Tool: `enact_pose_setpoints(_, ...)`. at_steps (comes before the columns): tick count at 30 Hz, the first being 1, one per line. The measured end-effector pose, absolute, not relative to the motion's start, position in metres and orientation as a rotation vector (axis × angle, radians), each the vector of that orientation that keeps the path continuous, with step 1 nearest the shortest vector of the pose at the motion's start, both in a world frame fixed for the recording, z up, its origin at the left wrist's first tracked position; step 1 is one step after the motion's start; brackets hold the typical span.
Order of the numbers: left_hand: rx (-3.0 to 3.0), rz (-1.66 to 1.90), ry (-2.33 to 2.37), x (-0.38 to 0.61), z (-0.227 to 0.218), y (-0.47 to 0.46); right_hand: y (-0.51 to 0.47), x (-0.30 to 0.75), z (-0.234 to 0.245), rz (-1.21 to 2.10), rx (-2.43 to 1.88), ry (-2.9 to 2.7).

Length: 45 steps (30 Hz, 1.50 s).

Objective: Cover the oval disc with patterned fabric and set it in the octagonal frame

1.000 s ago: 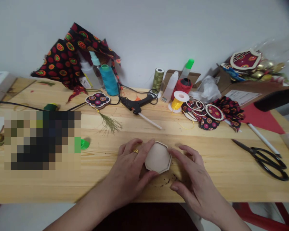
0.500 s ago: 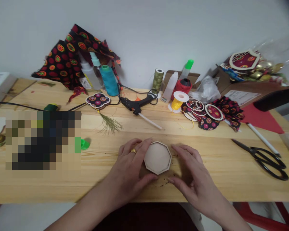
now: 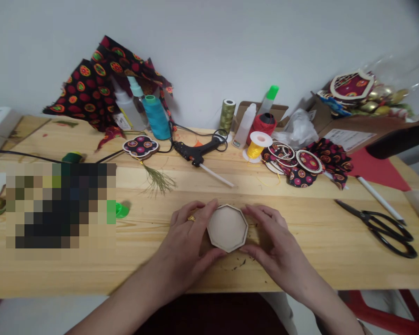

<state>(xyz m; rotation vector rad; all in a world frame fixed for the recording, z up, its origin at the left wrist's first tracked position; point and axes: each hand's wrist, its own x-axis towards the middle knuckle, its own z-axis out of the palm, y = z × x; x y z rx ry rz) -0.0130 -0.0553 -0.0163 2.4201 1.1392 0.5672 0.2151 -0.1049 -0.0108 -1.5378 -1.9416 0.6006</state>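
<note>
While two hands (image 3: 185, 238) (image 3: 278, 243) hold one octagonal tray (image 3: 227, 228), one glue gun (image 3: 198, 152) lies beyond.

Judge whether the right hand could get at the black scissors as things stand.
Likely yes: the scissors lie uncovered on the tabletop, right of the right hand, with nothing seen between, though its fingertips are at the octagonal piece.

A glue gun (image 3: 197, 152) lies — teal thread (image 3: 156, 120) nearby.
</note>
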Motion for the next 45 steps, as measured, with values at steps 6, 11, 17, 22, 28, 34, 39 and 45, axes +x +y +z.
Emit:
enact_pose_setpoints(6,2.42,0.563,1.128,-0.0128,-0.017,-0.055,-0.1025,0.2131,-0.0103,0.599,-1.518,-1.926)
enact_pose_setpoints(11,2.361,0.61,1.123,-0.0129,-0.0162,-0.054,-0.1039,0.2138,-0.0109,0.639,-1.505,-1.898)
enact_pose_setpoints(17,2.314,0.635,1.131,-0.0147,-0.0162,-0.0543,-0.1067,0.2173,-0.0098,0.737,-1.528,-1.889)
enact_pose_setpoints(22,2.394,0.54,1.102,-0.0136,-0.0143,-0.0548,-0.1073,0.2168,-0.0086,0.746,-1.544,-1.934)
enact_pose_setpoints(28,2.452,0.526,1.074,-0.0121,-0.0122,-0.0538,-0.105,0.2142,-0.0095,0.697,-1.529,-1.95)
enact_pose_setpoints(34,2.436,0.541,1.071,-0.0123,-0.0141,-0.0536,-0.1079,0.2167,-0.0109,0.72,-1.526,-1.935)
enact_pose_setpoints(39,2.4,0.543,1.08,-0.013,-0.0134,-0.0529,-0.1081,0.2174,-0.0115,0.728,-1.538,-1.931)
enact_pose_setpoints(45,2.374,0.536,1.12,-0.0141,-0.0128,-0.0534,-0.1067,0.2164,-0.0095,0.724,-1.532,-1.933)
